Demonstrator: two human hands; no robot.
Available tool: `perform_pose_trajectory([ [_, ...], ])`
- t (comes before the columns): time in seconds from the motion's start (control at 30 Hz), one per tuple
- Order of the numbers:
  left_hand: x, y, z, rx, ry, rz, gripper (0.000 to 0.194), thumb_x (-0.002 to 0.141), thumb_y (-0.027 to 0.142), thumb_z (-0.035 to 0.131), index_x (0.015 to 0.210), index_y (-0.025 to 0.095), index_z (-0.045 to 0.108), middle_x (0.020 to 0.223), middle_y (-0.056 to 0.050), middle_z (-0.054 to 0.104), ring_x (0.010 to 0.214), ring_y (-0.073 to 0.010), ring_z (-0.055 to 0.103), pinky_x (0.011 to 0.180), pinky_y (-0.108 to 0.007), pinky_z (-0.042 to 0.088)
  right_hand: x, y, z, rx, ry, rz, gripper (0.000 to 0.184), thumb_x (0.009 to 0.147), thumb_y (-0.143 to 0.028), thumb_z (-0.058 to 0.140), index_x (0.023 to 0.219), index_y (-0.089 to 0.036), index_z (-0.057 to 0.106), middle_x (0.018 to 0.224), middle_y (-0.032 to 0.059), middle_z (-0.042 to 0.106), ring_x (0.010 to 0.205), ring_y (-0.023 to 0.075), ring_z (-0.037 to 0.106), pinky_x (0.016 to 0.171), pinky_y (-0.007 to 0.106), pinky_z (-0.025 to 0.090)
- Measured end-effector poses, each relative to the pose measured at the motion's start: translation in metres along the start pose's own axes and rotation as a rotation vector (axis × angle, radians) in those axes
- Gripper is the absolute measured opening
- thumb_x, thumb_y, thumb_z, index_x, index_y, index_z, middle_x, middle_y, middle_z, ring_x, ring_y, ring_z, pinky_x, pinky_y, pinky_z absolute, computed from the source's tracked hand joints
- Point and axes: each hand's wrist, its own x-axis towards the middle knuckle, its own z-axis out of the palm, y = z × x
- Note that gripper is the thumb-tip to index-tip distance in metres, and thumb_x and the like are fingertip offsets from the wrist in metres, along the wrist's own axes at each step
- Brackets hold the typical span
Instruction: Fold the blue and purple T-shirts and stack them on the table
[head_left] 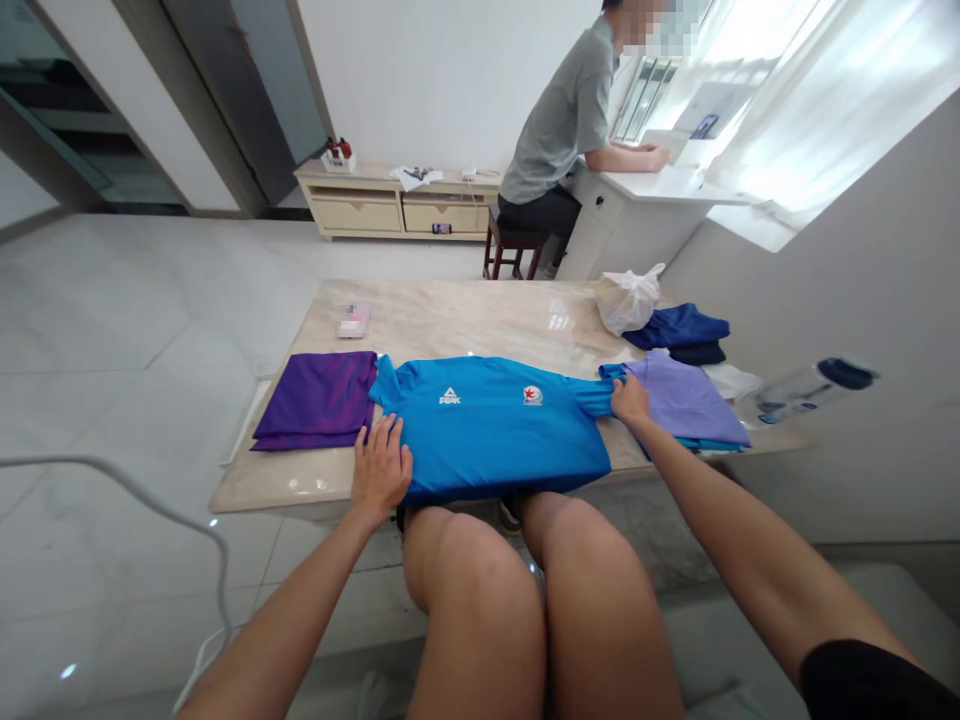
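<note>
A bright blue T-shirt [495, 430] lies front side up across the near part of the table, its lower part hanging over the edge by my knees. It bears a white logo on one side of the chest and a round red-and-white badge on the other. My left hand [381, 465] rests with fingers spread at the shirt's left edge. On the other side my right hand [630, 398] pinches the end of the shirt's sleeve and holds it out sideways. Left of the shirt lies folded purple clothing [315, 400]; lavender folded clothing [686, 395] lies beside my right hand.
On the marble-patterned table [465, 310] are a small pink packet [354, 321], a white plastic bag [628, 298], dark blue folded clothes [679, 328] and a clear water bottle [802, 393] at the right. A person [562, 110] sits on a stool at a white desk. A grey cable [150, 500] curves at left.
</note>
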Motion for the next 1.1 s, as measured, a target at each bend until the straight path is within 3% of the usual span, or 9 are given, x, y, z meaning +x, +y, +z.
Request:
perform_pose_trajectory([
  [0.13,0.000,0.003,-0.003,0.003,-0.012,-0.020,0.060,0.105,0.030,0.038,0.159,0.014,0.059,0.167,-0.017,0.056,0.156,-0.0328,0.050,0.136,-0.057,0.024,-0.004,-0.016,-0.013,-0.061,-0.017,-0.001,0.046,0.111,-0.029,0.041,0.143,-0.005,0.065,0.129,0.0274,0.074,0.121,0.0354,0.071,0.104,0.041,0.050],
  [0.2,0.000,0.004,-0.004,-0.008,-0.025,-0.026,0.060,0.105,0.030,0.039,0.159,0.014,0.059,0.168,-0.017,0.055,0.156,-0.0333,0.050,0.136,-0.057,0.025,-0.012,-0.039,-0.020,-0.068,-0.018,-0.141,0.047,0.112,-0.030,0.042,0.149,-0.010,0.062,0.127,0.0231,0.076,0.121,0.0337,0.071,0.103,0.038,0.050],
  [0.3,0.001,0.005,-0.006,-0.017,-0.039,-0.027,0.060,0.105,0.030,0.038,0.159,0.013,0.059,0.168,-0.018,0.055,0.156,-0.0339,0.050,0.135,-0.058,0.026,-0.037,-0.075,-0.022,0.000,-0.190,-0.436,0.047,0.114,-0.039,0.043,0.149,-0.017,0.064,0.116,0.0153,0.081,0.102,0.0294,0.076,0.096,0.035,0.053],
  [0.4,0.001,0.006,-0.006,-0.004,-0.044,-0.031,0.059,0.106,0.030,0.037,0.158,0.013,0.060,0.168,-0.018,0.055,0.156,-0.0331,0.049,0.136,-0.057,0.026,-0.067,-0.093,-0.011,0.096,-0.310,-0.561,0.048,0.116,-0.044,0.036,0.144,-0.019,0.066,0.109,0.0100,0.082,0.086,0.0243,0.076,0.091,0.033,0.056],
  [0.5,0.001,0.006,-0.007,0.016,-0.053,-0.026,0.059,0.107,0.031,0.036,0.157,0.013,0.061,0.168,-0.018,0.055,0.156,-0.0332,0.049,0.135,-0.057,0.026,-0.092,-0.086,0.015,0.036,-0.235,-0.602,0.049,0.114,-0.033,0.033,0.141,-0.014,0.068,0.124,0.0169,0.079,0.113,0.0297,0.075,0.108,0.039,0.053],
  [0.63,0.001,0.005,-0.007,0.020,-0.072,0.006,0.060,0.106,0.030,0.037,0.161,0.016,0.058,0.172,-0.013,0.051,0.160,-0.0320,0.045,0.136,-0.057,0.024,-0.118,-0.059,0.059,-0.128,-0.184,-0.673,0.059,0.112,-0.040,0.039,0.159,-0.009,0.055,0.169,0.0222,0.051,0.158,0.0374,0.044,0.131,0.054,0.035],
  [0.8,0.003,0.001,-0.004,0.044,-0.110,0.043,0.065,0.107,0.031,0.037,0.169,0.018,0.048,0.177,-0.010,0.044,0.166,-0.0317,0.037,0.138,-0.061,0.017,-0.123,-0.051,0.088,-0.178,-0.133,-0.661,0.070,0.114,-0.047,0.035,0.175,-0.013,0.034,0.184,0.0170,0.025,0.171,0.0351,0.020,0.137,0.059,0.019],
  [0.93,0.003,0.007,-0.007,0.071,-0.139,0.021,0.064,0.106,0.030,0.035,0.168,0.017,0.050,0.175,-0.013,0.047,0.162,-0.0342,0.042,0.136,-0.066,0.019,-0.115,-0.059,0.069,-0.203,-0.264,-0.667,0.066,0.112,-0.047,0.041,0.172,-0.018,0.042,0.182,0.0161,0.031,0.169,0.0372,0.025,0.134,0.064,0.023],
  [1.1,0.012,0.023,-0.028,0.167,-0.177,0.115,0.051,0.104,0.028,0.043,0.143,0.016,0.072,0.150,-0.020,0.069,0.144,-0.0380,0.058,0.134,-0.066,0.023,-0.114,-0.053,0.028,-0.164,-0.256,-0.787,0.042,0.111,-0.033,0.043,0.134,-0.020,0.076,0.152,0.0171,0.067,0.141,0.0361,0.057,0.124,0.055,0.041],
])
